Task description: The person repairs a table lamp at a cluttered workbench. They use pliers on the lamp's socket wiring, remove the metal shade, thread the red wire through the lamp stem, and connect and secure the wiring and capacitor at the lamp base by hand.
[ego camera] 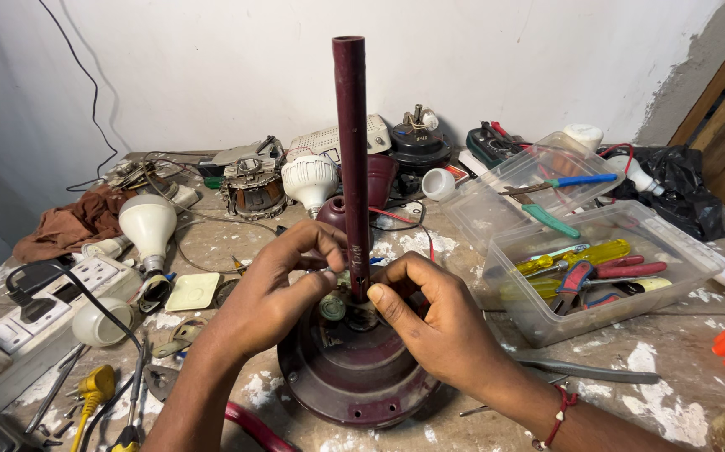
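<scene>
On the workbench point(697, 335) stands a dark red ceiling fan motor point(350, 372) with its rod point(352, 151) pointing straight up; both hands meet at the foot of that rod, just above the round housing; the left hand point(275, 293) has thumb and fingers pinched together on a small part there, too small to make out; the right hand point(434, 314) is curled, its thumb pressed against the rod's base, fingers closed around the fittings beside it; a red thread bracelet point(562, 412) sits on the right wrist; to the right, near the hands, a clear plastic box point(597, 268) holds screwdrivers and pliers; to the left lie a white bulb point(148, 224), a power strip point(53, 297) and a yellow plug point(95, 385); a brown rag point(69, 224) is bunched by the wall.
</scene>
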The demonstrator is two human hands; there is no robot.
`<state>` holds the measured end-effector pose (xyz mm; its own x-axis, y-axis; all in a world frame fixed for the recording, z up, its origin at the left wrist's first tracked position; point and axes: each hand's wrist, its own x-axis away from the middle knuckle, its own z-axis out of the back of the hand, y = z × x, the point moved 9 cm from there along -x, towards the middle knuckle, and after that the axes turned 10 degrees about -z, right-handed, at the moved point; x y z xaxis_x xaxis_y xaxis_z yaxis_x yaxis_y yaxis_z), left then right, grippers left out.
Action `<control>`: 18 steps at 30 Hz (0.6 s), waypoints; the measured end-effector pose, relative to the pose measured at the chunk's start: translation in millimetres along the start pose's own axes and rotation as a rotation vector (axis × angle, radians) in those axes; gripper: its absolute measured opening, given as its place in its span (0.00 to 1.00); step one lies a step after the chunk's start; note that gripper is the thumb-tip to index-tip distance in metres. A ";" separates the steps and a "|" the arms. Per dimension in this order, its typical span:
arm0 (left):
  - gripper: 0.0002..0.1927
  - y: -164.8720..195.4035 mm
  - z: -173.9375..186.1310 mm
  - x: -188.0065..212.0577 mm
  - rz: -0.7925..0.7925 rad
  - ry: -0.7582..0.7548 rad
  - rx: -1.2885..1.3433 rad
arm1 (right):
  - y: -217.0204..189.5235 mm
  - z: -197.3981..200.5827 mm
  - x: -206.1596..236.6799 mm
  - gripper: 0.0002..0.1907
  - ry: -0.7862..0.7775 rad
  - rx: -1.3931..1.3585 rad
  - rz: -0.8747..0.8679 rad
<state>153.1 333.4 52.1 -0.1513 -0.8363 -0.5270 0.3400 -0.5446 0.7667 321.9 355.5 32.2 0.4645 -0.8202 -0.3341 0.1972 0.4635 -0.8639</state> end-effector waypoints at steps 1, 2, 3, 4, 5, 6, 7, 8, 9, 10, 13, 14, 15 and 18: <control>0.08 3.4 -1.3 0.2 -0.029 -0.014 0.001 | -0.3 0.1 0.0 0.11 0.003 0.002 0.004; 0.10 7.0 -3.0 0.3 -0.059 -0.029 0.002 | -0.3 -0.1 -0.1 0.11 0.003 0.004 0.004; 0.11 10.5 -5.0 0.4 -0.089 -0.045 0.004 | -0.1 0.0 -0.1 0.11 0.004 0.006 0.004; 0.11 11.6 -6.9 0.5 -0.094 -0.050 0.008 | 0.1 -0.1 -0.1 0.11 0.005 0.008 0.003; 0.10 12.5 -9.3 0.2 -0.101 -0.057 0.012 | 1.1 -1.0 -0.7 0.11 -0.003 -0.012 -0.007; 0.10 13.3 -11.3 0.4 -0.106 -0.063 0.018 | 2.4 -1.8 -0.8 0.11 -0.012 -0.031 -0.020; 0.10 13.7 -10.8 0.4 -0.107 -0.061 0.007 | 3.4 -2.6 -1.0 0.10 -0.020 -0.051 -0.031; 0.10 13.9 -9.9 0.4 -0.109 -0.059 -0.006 | 2.8 -2.6 -0.8 0.10 -0.019 -0.041 -0.024; 0.10 14.0 -8.6 0.4 -0.110 -0.056 -0.019 | 2.0 -2.7 -0.8 0.10 -0.018 -0.033 -0.015; 0.09 12.0 -7.8 0.4 -0.091 -0.055 -0.047 | 1.2 -2.5 -0.6 0.10 -0.016 -0.023 -0.008; 0.07 8.1 -5.5 0.0 -0.062 -0.050 -0.115 | -0.6 -3.1 -0.4 0.10 -0.027 -0.042 0.008; 0.06 8.3 -5.0 -0.3 -0.069 -0.046 -0.126 | -0.6 -2.8 -0.3 0.10 -0.025 -0.033 0.006; 0.06 8.7 -4.5 -0.5 -0.077 -0.041 -0.137 | -0.6 -2.6 -0.4 0.10 -0.022 -0.025 0.005; 0.06 16.5 -4.7 -0.9 -0.163 -0.025 -0.122 | 2.1 -1.8 -0.9 0.11 -0.009 0.001 -0.025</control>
<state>163.2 325.5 63.5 -0.2364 -0.7396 -0.6302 0.4185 -0.6629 0.6209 320.4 356.6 30.0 0.4671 -0.8286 -0.3086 0.2098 0.4429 -0.8717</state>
